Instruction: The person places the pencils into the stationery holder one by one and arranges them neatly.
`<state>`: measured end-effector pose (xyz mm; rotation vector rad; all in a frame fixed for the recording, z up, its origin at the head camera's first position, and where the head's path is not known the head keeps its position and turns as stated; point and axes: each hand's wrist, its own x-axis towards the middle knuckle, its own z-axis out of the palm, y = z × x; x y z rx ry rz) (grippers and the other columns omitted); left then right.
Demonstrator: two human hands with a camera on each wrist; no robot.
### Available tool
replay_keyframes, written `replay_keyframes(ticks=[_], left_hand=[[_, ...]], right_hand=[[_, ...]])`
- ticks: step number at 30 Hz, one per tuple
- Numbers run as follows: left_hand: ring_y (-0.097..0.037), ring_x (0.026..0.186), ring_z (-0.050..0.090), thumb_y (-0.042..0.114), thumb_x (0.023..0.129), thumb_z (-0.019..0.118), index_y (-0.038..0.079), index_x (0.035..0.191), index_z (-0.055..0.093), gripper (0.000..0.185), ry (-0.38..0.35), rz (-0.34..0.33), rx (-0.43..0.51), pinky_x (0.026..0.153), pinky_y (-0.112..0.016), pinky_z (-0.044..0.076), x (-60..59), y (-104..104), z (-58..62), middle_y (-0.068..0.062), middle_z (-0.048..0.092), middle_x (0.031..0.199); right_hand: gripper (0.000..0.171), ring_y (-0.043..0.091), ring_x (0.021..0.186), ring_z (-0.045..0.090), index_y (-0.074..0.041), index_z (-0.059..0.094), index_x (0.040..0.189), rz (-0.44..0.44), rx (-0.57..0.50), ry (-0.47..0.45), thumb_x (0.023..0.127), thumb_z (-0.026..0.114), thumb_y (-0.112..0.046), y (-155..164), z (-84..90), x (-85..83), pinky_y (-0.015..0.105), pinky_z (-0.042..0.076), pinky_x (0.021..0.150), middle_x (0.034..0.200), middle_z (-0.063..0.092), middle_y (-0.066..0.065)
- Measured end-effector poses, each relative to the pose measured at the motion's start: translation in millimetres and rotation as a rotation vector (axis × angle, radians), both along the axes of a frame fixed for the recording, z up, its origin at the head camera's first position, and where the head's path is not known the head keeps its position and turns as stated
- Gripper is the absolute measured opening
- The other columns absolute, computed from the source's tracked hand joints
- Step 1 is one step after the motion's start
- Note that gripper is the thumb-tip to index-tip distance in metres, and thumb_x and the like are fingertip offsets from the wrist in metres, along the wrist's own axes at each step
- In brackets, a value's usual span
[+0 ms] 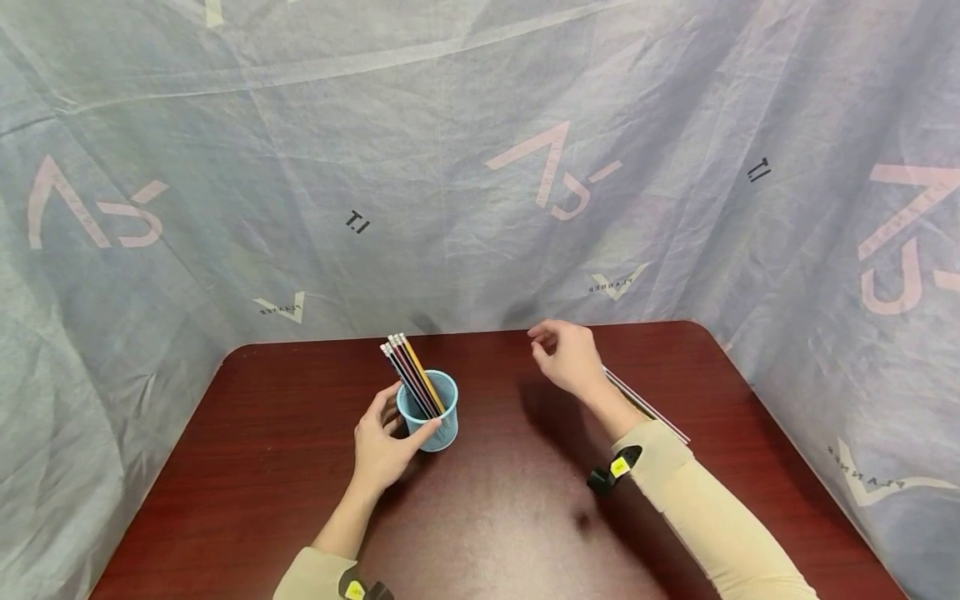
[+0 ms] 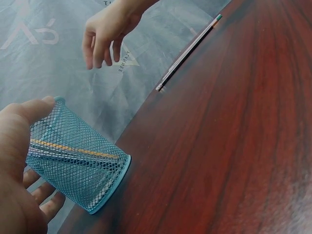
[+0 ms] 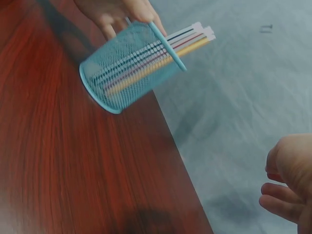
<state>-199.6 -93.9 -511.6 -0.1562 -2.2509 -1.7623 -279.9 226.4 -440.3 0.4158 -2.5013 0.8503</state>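
Observation:
My left hand (image 1: 384, 450) holds a light blue mesh pencil cup (image 1: 442, 433), its thumb at the rim and its fingers round the far left side. In the cup several pencils (image 1: 412, 375) lean left with their eraser ends up, one of them yellow. The cup's mesh wall (image 2: 80, 163) shows the pencils through it in the left wrist view. To the right my right hand (image 1: 567, 358) hovers above the table, fingers loosely bent and nothing between them. Under its wrist lie a few loose pencils (image 1: 656, 410), partly hidden by the forearm in the head view.
The dark red wooden table (image 1: 480, 517) has rounded back corners. Behind it and along both sides hangs a grey cloth (image 1: 442, 167) printed with letters and logos. Both wrists wear black straps with yellow tags.

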Motion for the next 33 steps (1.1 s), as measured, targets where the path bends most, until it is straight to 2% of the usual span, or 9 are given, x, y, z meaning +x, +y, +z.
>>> replay_keyframes(ticks=[9,18,25,30,33], left_hand=[[-0.029,0.124,0.069,0.014,0.077,0.097,0.013,0.147,0.060,0.079,-0.005,0.003,-0.010,0.109,-0.050,0.057,0.0,-0.6,-0.6,-0.014,0.072,0.131],[-0.031,0.125,0.070,0.013,0.076,0.098,0.010,0.147,0.059,0.081,0.001,0.006,-0.017,0.108,-0.050,0.058,0.4,0.7,-1.8,-0.015,0.072,0.131],[-0.031,0.125,0.069,0.013,0.077,0.097,0.006,0.148,0.058,0.082,0.007,-0.002,-0.021,0.108,-0.050,0.057,0.2,2.3,-0.2,-0.015,0.072,0.131],[-0.030,0.125,0.069,0.012,0.076,0.097,0.007,0.148,0.059,0.081,0.007,0.000,-0.018,0.108,-0.050,0.057,0.5,1.7,0.1,-0.015,0.072,0.131],[-0.030,0.125,0.069,0.012,0.076,0.097,0.008,0.148,0.059,0.081,0.005,0.003,-0.013,0.108,-0.049,0.057,0.3,1.0,-0.5,-0.014,0.072,0.131]], right_hand=[[0.012,0.021,0.075,0.076,-0.009,0.079,0.103,-0.026,-0.012,-0.066,0.093,0.073,-0.008,34.0,-7.2,7.0,0.042,0.062,0.071,0.090,0.081,0.007],[0.012,0.022,0.076,0.078,-0.009,0.079,0.101,-0.080,0.017,-0.097,0.091,0.073,-0.006,64.5,-18.1,12.3,0.038,0.060,0.070,0.088,0.081,0.007],[0.012,0.023,0.075,0.078,-0.009,0.079,0.101,-0.138,0.024,-0.097,0.092,0.073,-0.007,98.6,-20.2,18.4,0.038,0.059,0.070,0.087,0.081,0.009],[0.011,0.024,0.077,0.078,-0.008,0.080,0.102,-0.189,0.024,-0.118,0.093,0.073,-0.007,120.0,-24.1,23.4,0.043,0.061,0.073,0.088,0.081,0.009],[0.010,0.025,0.078,0.078,-0.008,0.079,0.102,-0.189,0.025,-0.137,0.094,0.073,-0.008,126.7,-27.0,26.4,0.044,0.061,0.073,0.089,0.081,0.009]])
